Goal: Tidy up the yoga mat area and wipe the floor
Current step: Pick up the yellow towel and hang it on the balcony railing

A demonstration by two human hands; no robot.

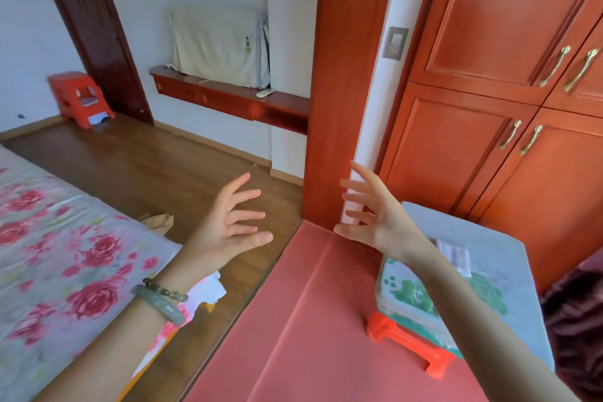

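Note:
A pink-red yoga mat [293, 320] lies flat on the wooden floor [156, 170], running from the bottom of the view up to a wooden door frame [342, 75]. My left hand [228, 222], with bracelets on the wrist, hovers over the floor just left of the mat, fingers spread and holding nothing. My right hand [372, 209] is raised above the mat's far end near the door frame, fingers spread too, empty.
A red plastic stool [408, 343] with a folded cushion and cloth [456, 271] on it stands on the mat's right side. A floral bed [65, 254] fills the left. Paper bags [160, 222] lie by the bed. Orange wardrobe doors [522, 108] are at right; another red stool [78, 98] at back.

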